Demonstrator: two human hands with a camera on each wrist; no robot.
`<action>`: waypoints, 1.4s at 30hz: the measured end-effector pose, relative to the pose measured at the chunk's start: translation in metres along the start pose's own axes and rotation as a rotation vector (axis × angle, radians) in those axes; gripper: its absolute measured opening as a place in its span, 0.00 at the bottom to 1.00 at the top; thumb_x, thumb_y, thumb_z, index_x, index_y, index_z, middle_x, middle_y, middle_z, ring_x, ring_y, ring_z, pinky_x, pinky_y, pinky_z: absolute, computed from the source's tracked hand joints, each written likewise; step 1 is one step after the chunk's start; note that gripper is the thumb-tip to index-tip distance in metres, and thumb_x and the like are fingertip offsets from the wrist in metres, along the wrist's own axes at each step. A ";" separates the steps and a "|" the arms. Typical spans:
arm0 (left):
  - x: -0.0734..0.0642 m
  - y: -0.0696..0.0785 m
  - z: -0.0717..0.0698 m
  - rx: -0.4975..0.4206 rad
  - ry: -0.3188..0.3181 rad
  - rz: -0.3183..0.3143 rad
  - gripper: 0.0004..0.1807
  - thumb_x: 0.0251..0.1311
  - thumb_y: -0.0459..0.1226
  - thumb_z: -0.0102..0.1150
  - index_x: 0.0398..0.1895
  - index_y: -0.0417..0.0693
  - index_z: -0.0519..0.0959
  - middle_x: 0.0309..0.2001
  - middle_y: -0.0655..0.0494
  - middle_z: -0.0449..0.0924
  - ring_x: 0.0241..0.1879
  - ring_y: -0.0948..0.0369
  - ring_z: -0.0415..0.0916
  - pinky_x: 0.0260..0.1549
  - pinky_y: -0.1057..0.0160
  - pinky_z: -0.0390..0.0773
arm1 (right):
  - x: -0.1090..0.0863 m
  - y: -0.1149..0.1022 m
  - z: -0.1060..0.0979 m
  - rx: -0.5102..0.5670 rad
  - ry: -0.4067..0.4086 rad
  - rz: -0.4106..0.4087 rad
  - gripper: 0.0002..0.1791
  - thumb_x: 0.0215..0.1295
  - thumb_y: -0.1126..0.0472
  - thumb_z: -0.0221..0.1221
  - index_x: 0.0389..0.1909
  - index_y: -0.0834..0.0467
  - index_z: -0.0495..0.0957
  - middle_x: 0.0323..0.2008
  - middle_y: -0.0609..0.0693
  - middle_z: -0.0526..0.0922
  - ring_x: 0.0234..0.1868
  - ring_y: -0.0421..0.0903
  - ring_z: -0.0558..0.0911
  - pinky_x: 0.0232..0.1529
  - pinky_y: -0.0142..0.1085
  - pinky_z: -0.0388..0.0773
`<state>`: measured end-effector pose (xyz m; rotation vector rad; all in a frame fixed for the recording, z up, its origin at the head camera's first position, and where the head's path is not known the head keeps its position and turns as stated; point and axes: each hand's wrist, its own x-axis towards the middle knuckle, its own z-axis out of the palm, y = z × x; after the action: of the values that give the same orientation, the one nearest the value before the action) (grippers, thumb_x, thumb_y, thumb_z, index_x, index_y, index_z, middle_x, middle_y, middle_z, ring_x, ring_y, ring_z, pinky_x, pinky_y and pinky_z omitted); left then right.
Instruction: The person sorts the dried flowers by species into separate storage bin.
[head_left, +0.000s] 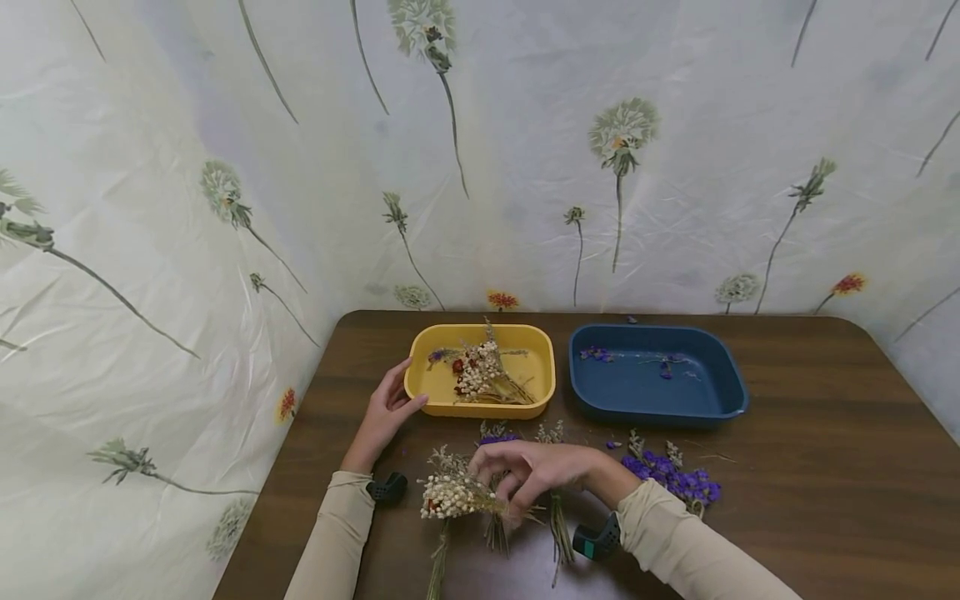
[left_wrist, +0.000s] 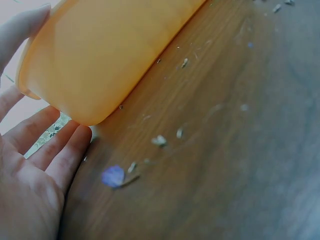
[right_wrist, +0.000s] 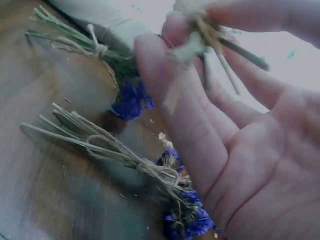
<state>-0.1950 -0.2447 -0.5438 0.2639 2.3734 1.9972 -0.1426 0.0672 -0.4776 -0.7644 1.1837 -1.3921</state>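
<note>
My left hand [head_left: 386,412] rests against the left end of a yellow tray [head_left: 543,367], its thumb at the near corner. In the left wrist view its fairly straight fingers touch the tray's outer wall [left_wrist: 110,55]. Inside the tray lies a bunch of cream and red dried flowers [head_left: 480,371]. Low over the table, my right hand [head_left: 536,471] pinches the stems [right_wrist: 215,42] of a dried flower bunch; its head overlaps cream flowers [head_left: 450,496] at the left. Beside that hand, in the right wrist view, lie twine-tied bunches with purple flowers [right_wrist: 130,102].
A blue tray [head_left: 652,408] stands right of the yellow one, with a few purple sprigs in it. More purple flowers [head_left: 675,479] lie by the right forearm. Loose petals and bits [left_wrist: 160,141] are scattered over the brown table [head_left: 825,467]. A flower-patterned cloth [head_left: 510,167] hangs behind.
</note>
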 end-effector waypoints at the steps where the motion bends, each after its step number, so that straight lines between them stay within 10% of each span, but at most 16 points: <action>1: 0.000 0.000 0.000 0.000 0.000 -0.006 0.40 0.69 0.39 0.66 0.81 0.56 0.59 0.79 0.45 0.60 0.76 0.44 0.64 0.72 0.38 0.67 | 0.001 0.000 0.000 0.028 -0.001 -0.006 0.32 0.61 0.72 0.62 0.65 0.57 0.64 0.54 0.48 0.74 0.43 0.43 0.84 0.46 0.40 0.87; 14: -0.008 0.027 0.000 -0.010 -0.034 -0.031 0.42 0.70 0.36 0.65 0.82 0.46 0.56 0.80 0.38 0.57 0.77 0.41 0.61 0.72 0.40 0.67 | 0.003 0.009 0.003 0.224 -0.068 -0.029 0.35 0.63 0.77 0.56 0.69 0.55 0.61 0.63 0.52 0.74 0.51 0.47 0.85 0.57 0.42 0.84; 21: -0.010 0.031 0.001 -0.011 -0.035 -0.028 0.41 0.70 0.36 0.64 0.82 0.46 0.56 0.80 0.37 0.57 0.76 0.40 0.62 0.70 0.44 0.71 | 0.007 0.016 0.008 0.242 -0.072 -0.043 0.53 0.60 0.81 0.53 0.83 0.58 0.39 0.71 0.57 0.67 0.54 0.47 0.82 0.67 0.50 0.78; 30: -0.010 0.031 0.002 -0.012 -0.029 -0.037 0.41 0.69 0.36 0.65 0.82 0.47 0.57 0.80 0.38 0.58 0.77 0.41 0.62 0.72 0.40 0.67 | 0.017 0.016 0.017 0.103 0.345 -0.008 0.55 0.68 0.62 0.67 0.83 0.66 0.39 0.77 0.76 0.49 0.44 0.49 0.89 0.57 0.47 0.85; 36: -0.010 0.030 0.002 -0.020 -0.035 -0.027 0.41 0.70 0.36 0.65 0.82 0.46 0.56 0.79 0.37 0.58 0.77 0.41 0.62 0.72 0.40 0.67 | 0.019 0.014 0.017 0.077 0.385 -0.008 0.54 0.66 0.63 0.67 0.82 0.66 0.42 0.61 0.81 0.67 0.36 0.46 0.89 0.51 0.46 0.88; 42: -0.010 0.030 0.001 -0.026 -0.038 -0.036 0.42 0.70 0.37 0.65 0.82 0.47 0.56 0.80 0.38 0.58 0.76 0.41 0.62 0.72 0.42 0.67 | 0.017 0.012 0.015 0.076 0.410 -0.034 0.55 0.67 0.62 0.68 0.83 0.64 0.41 0.71 0.72 0.59 0.37 0.46 0.88 0.50 0.46 0.88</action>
<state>-0.1817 -0.2401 -0.5158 0.2544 2.3113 1.9878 -0.1284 0.0480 -0.4871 -0.4574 1.4243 -1.6628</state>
